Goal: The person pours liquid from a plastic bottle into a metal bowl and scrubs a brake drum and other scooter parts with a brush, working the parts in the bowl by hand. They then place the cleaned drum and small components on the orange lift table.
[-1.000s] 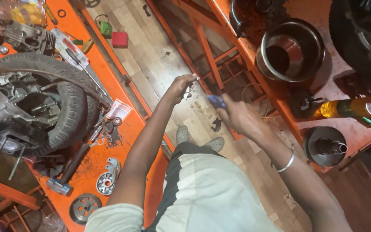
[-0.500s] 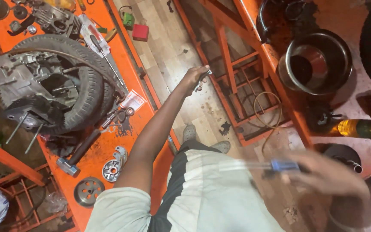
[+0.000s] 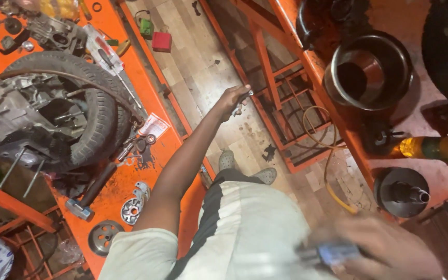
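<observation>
**Two hands far apart over the workshop floor**

The person stands between two orange desks and looks down. The left hand [image 3: 233, 98] is stretched forward over the wooden floor [image 3: 203, 67], and its fingers [image 3: 245, 95] are closed around a small metal part [image 3: 240, 108] that hangs a little below them; what kind of part it is, I cannot tell. The right hand [image 3: 385, 249] is low, near the person's body, and very blurred. Its fingers are wrapped around a tool with a blue handle [image 3: 333, 254], whose tip I cannot see.

On the left desk [image 3: 167, 129] lie a tyre [image 3: 94, 109] with an engine block [image 3: 22, 114] inside it, a hammer [image 3: 92, 192] and some round metal discs [image 3: 130, 210]. On the right desk [image 3: 442, 171] stand a deep metal drum [image 3: 369, 70] and a yellow-green bottle [image 3: 431, 148].

To my judgement, the step in hand is to bring the tool to the small part. This would call for bringing the two hands together and keeping the part steady, because now they are well apart.

Compared with half a second ago, the left hand keeps nearly the same place in the air, while the right hand with the blue tool has come lower and closer to the body. One second ago both hands were meeting just in front of the person.
</observation>
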